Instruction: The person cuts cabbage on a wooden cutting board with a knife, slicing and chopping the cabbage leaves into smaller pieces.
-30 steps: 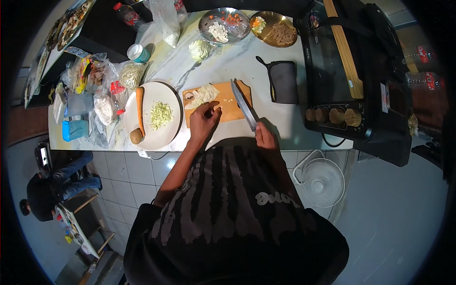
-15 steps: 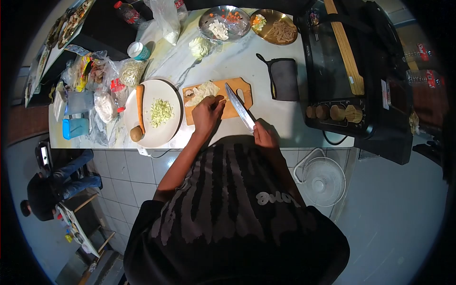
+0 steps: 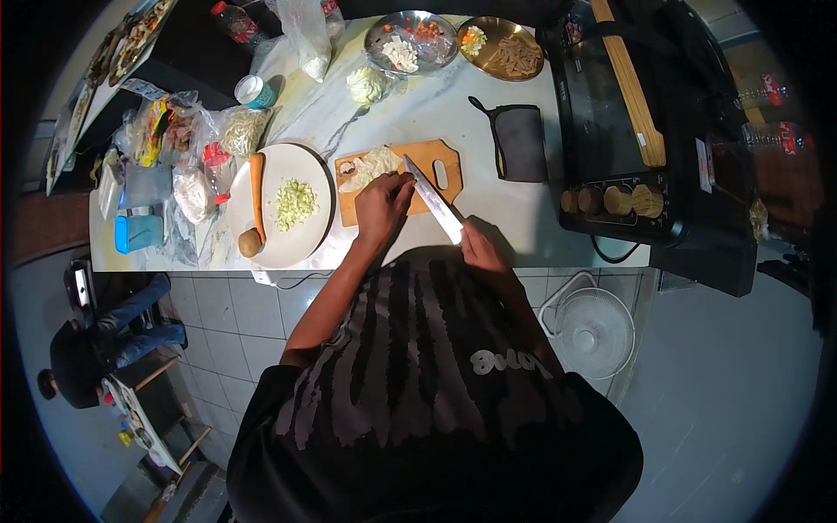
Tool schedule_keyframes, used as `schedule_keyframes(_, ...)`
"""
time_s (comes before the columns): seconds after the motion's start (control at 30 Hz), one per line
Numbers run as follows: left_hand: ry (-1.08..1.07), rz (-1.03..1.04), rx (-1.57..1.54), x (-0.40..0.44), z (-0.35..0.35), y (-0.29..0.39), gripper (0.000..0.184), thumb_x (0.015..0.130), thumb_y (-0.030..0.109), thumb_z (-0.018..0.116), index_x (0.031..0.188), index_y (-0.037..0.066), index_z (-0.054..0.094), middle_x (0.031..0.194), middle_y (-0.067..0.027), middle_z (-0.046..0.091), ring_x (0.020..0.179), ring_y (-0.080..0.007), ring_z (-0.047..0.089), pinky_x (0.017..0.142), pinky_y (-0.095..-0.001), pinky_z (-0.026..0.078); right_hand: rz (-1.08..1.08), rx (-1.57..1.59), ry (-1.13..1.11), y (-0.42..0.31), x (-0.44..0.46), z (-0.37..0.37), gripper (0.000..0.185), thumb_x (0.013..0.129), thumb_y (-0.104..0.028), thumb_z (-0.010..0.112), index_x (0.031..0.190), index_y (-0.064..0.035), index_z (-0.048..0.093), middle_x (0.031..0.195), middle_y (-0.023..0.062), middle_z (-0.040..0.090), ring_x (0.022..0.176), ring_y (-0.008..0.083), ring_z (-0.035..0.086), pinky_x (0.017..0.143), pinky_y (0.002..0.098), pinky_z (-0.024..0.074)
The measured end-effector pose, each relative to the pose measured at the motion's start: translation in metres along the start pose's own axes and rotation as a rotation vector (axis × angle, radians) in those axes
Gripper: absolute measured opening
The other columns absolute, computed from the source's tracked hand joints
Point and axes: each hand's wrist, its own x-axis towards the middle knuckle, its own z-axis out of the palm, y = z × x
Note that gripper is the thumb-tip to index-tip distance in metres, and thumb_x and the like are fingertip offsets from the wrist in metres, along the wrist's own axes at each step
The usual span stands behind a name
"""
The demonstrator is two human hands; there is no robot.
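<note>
My right hand [image 3: 482, 244] is closed round the handle of a kitchen knife [image 3: 438, 206]. Its blade slants up and left over a wooden cutting board [image 3: 349, 209], beside the fingers of my left hand [image 3: 384, 207]. Those fingers are curled together over the board; what they pinch, if anything, is hidden. Pale, thin cut food pieces [image 3: 375, 167] are heaped on the board just beyond the left hand; their kind is unclear. Left of the board stands a large plate [image 3: 309, 240] with chopped pale-green vegetable [image 3: 296, 204], a carrot [image 3: 257, 196] and a small brown round item [image 3: 250, 242].
At the back are a metal plate [image 3: 384, 59] of cut food, a brass-coloured plate [image 3: 514, 73] and a cabbage piece [image 3: 365, 86]. A dark pouch [image 3: 520, 144] lies near a black oven [image 3: 602, 113] on the right. Bags and bottles crowd the left. Another person [image 3: 78, 357] is further off.
The knife has shifted left and its blade now lies closer to my left fingers. My right hand has moved slightly left with it. My left hand stays nearly in place.
</note>
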Motion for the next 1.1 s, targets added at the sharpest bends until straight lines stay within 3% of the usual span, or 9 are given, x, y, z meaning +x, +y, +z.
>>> schedule_keyframes(0.07,0.036,0.013,0.004,-0.002,-0.004,-0.006,0.016,0.092,0.02,0.071,0.1,0.008,0.077,0.078,-0.0105,0.067,0.07,-0.0283,0.065,0.064,-0.0375,0.051,0.276,0.273,-0.368,-0.016,0.022,-0.021,0.02,0.102,-0.018,0.053,0.112,-0.0012,0.059,0.097,0.0242,0.066,0.084,0.0495,0.062,0.071,0.0548,0.05)
schedule_keyframes(0.17,0.089,0.033,0.071,-0.007,-0.021,-0.014,0.016,0.092,0.02,0.071,0.101,0.008,0.077,0.077,-0.0101,0.066,0.068,-0.0266,0.065,0.063,-0.0366,0.05,0.316,0.355,-0.462,-0.038,0.047,-0.029,0.021,0.106,-0.02,0.047,0.111,-0.0012,0.055,0.085,0.0246,0.063,0.082,0.0449,0.062,0.07,0.0508,0.0452)
schedule_keyframes(0.27,0.12,-0.126,0.053,-0.017,-0.048,-0.017,0.017,0.091,0.019,0.071,0.103,0.008,0.077,0.075,-0.0098,0.065,0.066,-0.0243,0.064,0.062,-0.0356,0.05,0.213,0.446,-0.508,-0.051,0.068,-0.018,0.024,0.106,-0.022,0.045,0.108,0.0,0.055,0.084,0.0252,0.062,0.081,0.0442,0.062,0.069,0.0495,0.0451)
schedule_keyframes(0.5,0.446,-0.287,0.16,-0.045,-0.094,-0.039,0.023,0.087,0.023,0.078,0.105,0.01,0.077,0.072,-0.0069,0.059,0.062,-0.0187,0.056,0.059,-0.033,0.046,0.11,0.42,-0.783,-0.107,0.124,0.014,0.029,0.106,-0.026,0.046,0.104,0.0013,0.055,0.088,0.0264,0.062,0.085,0.0458,0.06,0.071,0.0483,0.0451)
schedule_keyframes(0.67,0.679,-0.333,0.251,-0.054,-0.106,-0.077,0.026,0.085,0.027,0.08,0.103,0.009,0.075,0.076,-0.0065,0.06,0.062,-0.0177,0.053,0.059,-0.0326,0.045,-0.046,0.353,-0.879,-0.124,0.137,0.036,0.029,0.105,-0.026,0.045,0.103,0.0013,0.055,0.09,0.0278,0.063,0.089,0.0479,0.06,0.075,0.0519,0.0451)
schedule_keyframes(0.7,0.72,-0.357,0.211,-0.052,-0.109,-0.077,0.032,0.088,0.026,0.078,0.114,0.009,0.071,0.076,-0.0058,0.059,0.062,-0.0177,0.052,0.059,-0.0325,0.044,-0.051,0.326,-0.907,-0.126,0.138,0.038,0.03,0.105,-0.027,0.044,0.104,0.0008,0.055,0.091,0.0295,0.063,0.091,0.0497,0.06,0.077,0.0545,0.0452)
schedule_keyframes(0.83,0.689,-0.482,0.137,-0.053,-0.11,-0.061,0.044,0.092,0.023,0.073,0.131,0.009,0.059,0.077,-0.0056,0.056,0.065,-0.0158,0.053,0.061,-0.0303,0.043,-0.122,0.322,-0.873,-0.127,0.136,0.048,0.029,0.104,-0.026,0.046,0.104,0.001,0.056,0.09,0.0291,0.064,0.087,0.0493,0.061,0.074,0.0551,0.0462)
schedule_keyframes(1.0,0.75,-0.508,0.084,-0.05,-0.112,-0.071,0.043,0.092,0.023,0.074,0.129,0.008,0.06,0.08,-0.0056,0.054,0.072,-0.0145,0.053,0.064,-0.0288,0.043,-0.124,0.298,-0.867,-0.129,0.136,0.049,0.028,0.104,-0.025,0.046,0.103,0.0014,0.056,0.087,0.0288,0.066,0.085,0.0482,0.063,0.073,0.0557,0.0472)
schedule_keyframes(1.1,0.762,-0.456,0.093,-0.047,-0.113,-0.073,0.045,0.091,0.024,0.072,0.13,0.006,0.059,0.086,-0.0099,0.058,0.074,-0.0215,0.058,0.067,-0.0357,0.049,-0.143,0.235,-0.852,-0.131,0.139,0.048,0.028,0.104,-0.025,0.046,0.104,0.0014,0.056,0.086,0.0279,0.066,0.083,0.0472,0.064,0.072,0.0559,0.0479)
